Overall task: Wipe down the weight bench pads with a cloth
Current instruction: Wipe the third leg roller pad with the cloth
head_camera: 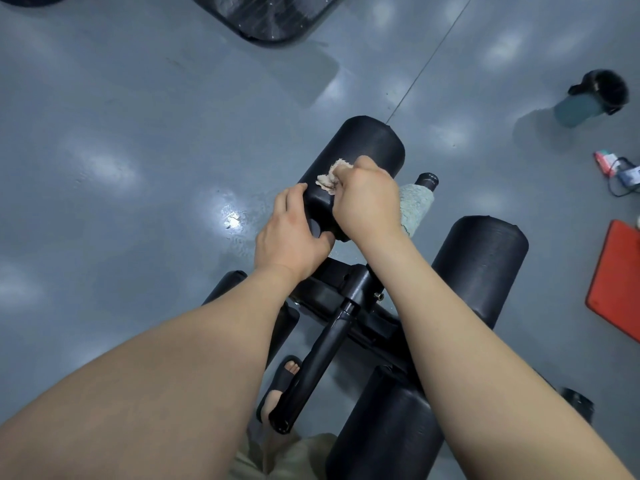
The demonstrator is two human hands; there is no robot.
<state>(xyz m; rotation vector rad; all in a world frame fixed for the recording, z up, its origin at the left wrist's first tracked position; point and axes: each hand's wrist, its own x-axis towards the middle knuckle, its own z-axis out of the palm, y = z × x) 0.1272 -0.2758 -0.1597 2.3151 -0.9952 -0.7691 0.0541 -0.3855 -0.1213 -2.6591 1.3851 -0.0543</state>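
Just above the middle of the frame, the right hand [363, 199] is closed in a fist around a bunched pinkish cloth [328, 179] and presses it onto the top of the black roller pad [360, 147]. This looks like the wiping stroke itself. The left hand [291, 233] grips the near end of the same pad, fingers curved along its left side and thumb at the end face. That is probably to keep the cylinder from turning or swinging on its bar while the cloth rubs across it. A pale green towel [415, 209] hangs over the bar just right of the wiping hand, close enough that a wide stroke could brush it. A second roller pad [481, 268] lies at centre right and a third roller pad [384, 431] at lower centre, both apart from the cloth and likely yet to be wiped. The black frame tube [322, 358] runs down between the forearms, with a sandalled foot [282, 382] beside it on the grey floor [121, 133]. Well away at the upper right lies a teal tumbler [588, 102]. A red mat [616, 285] sits at the right edge, and neither blocks the work.
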